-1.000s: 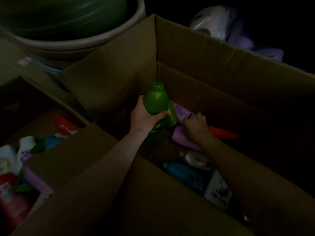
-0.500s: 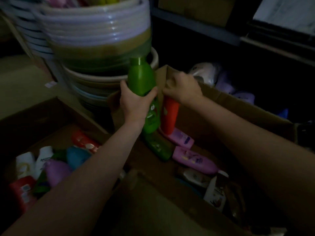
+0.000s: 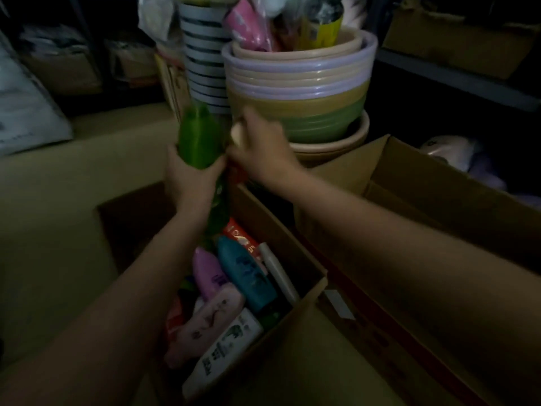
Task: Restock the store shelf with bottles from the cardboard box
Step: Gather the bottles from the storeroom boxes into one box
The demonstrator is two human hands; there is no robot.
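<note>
**Two hands, two bottles, above the open boxes**

Now the left hand (image 3: 190,174) is wrapped round the middle of a green bottle (image 3: 200,139), fingers curled on one side and the thumb on the other, holding it upright. The bottle's top is smeared by motion blur and its cap cannot be made out. Just beside it, the right hand (image 3: 260,150) is curled round the top of a red bottle (image 3: 235,174); only a narrow strip of red shows below the palm, and a pale rounded shape, perhaps the cap, shows between the fingers. The two hands are nearly touching, with the green bottle between them.

Both bottles are raised above a smaller cardboard box (image 3: 304,268) that lies open below the forearms. Inside it more bottles lie on their sides, packed together: a teal bottle (image 3: 248,276) near the box's far right wall, a purple bottle (image 3: 209,273) touching its left side, a pink bottle (image 3: 207,320) nearer the camera, and a white bottle (image 3: 228,344) at the near corner. A grey tube (image 3: 278,271) lies along the right wall.

To the right a larger cardboard box (image 3: 439,197) stands with its flaps up; its inside is too dark to read. Behind the hands rises a stack of plastic basins (image 3: 298,89) in lilac, cream, ochre and green, with packets sticking out of the top, and a striped stack (image 3: 205,60) stands just to its left. Dim shelving (image 3: 456,71) runs across the far right.
</note>
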